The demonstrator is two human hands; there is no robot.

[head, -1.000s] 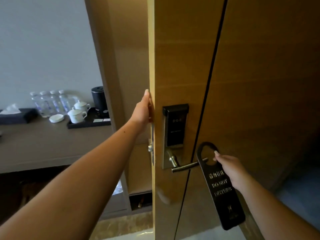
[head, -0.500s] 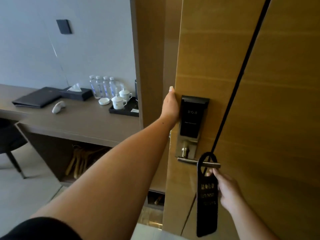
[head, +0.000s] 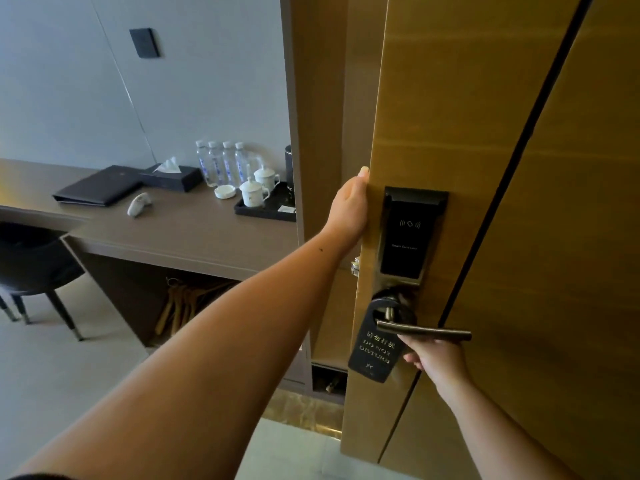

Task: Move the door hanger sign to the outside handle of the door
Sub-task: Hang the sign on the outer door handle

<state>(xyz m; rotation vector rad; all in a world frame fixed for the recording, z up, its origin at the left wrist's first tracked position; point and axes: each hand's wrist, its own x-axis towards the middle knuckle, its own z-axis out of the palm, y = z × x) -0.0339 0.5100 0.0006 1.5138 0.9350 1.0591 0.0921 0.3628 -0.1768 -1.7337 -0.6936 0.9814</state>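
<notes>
1. Head view, the only one here: the black rectangular door hanger sign with pale "DO NOT DISTURB" lettering (head: 376, 344) has its loop over the brushed-metal lever handle (head: 424, 331) on the card-reader side of the golden-brown wooden door (head: 450, 116), so it looks like it's basically on the outside handle already.
2. The sign's loop sits round the neck of the lever, close to the dark electronic lock plate (head: 408, 233). Its long axis runs down and tips a bit to the left, so it isn't hanging plumb yet.
3. Right hand (head: 434, 355) is just under the lever, right beside the sign's right edge. The fingers curl toward the sign and seem to touch or pinch that edge, but the lever hides the contact, so I honestly can't tell if the grip is closed on it or just resting.
4. Left hand (head: 349, 206) is higher up, wrapped round the door's edge above the lock, holding the door open. That grip is closed on the door edge.
5. The relation that matters: the sign lies to the left of the right hand and slightly above it, and that hand is much nearer than the left. My guess is the next bit is simply letting go so the sign swings straight.
6. Background: a brown worktop (head: 173, 233) with a row of water bottles (head: 221, 162) and white lidded cups (head: 256, 192), well apart from all this.
</notes>
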